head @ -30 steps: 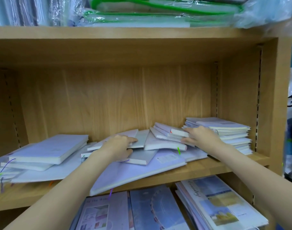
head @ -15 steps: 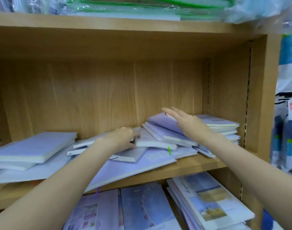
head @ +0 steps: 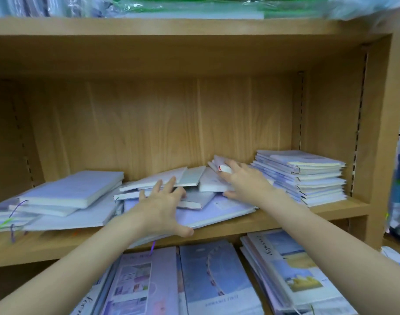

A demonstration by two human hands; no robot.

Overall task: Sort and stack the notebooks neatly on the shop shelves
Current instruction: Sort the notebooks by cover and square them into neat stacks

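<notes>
Item: middle shelf (head: 251, 226), loose notebooks, sorting in progress.

Left hand (head: 159, 209): fingers spread and straight, reaching over the jumbled heap of pale lilac notebooks (head: 190, 185) at the shelf's centre; the thumb hangs past the front edge of the large flat notebook (head: 217, 211) under the heap. It clasps nothing.

Right hand (head: 244, 185): lies across the right end of the same heap, fingers curved over a small white-edged notebook (head: 223, 168) with a red mark at its corner; whether it grips or merely presses, I cannot tell.

Just to the right of that hand: a squared stack (head: 308, 176), already neat. Left of the left hand: a thick notebook (head: 74, 188) lying askew on slumped ones.

Step, as judged: gathering the centre heap to square it. The next move likely calls for both hands to draw the loose books together, align spines, and lift them clear of the large one beneath, which overhangs the shelf front and could slide.

Writing: on the shelf below, a cover (head: 285, 264) in script, perhaps "Cecondry"; another (head: 217, 285) with small capitals, too blurred to read. No brand is legible.
</notes>
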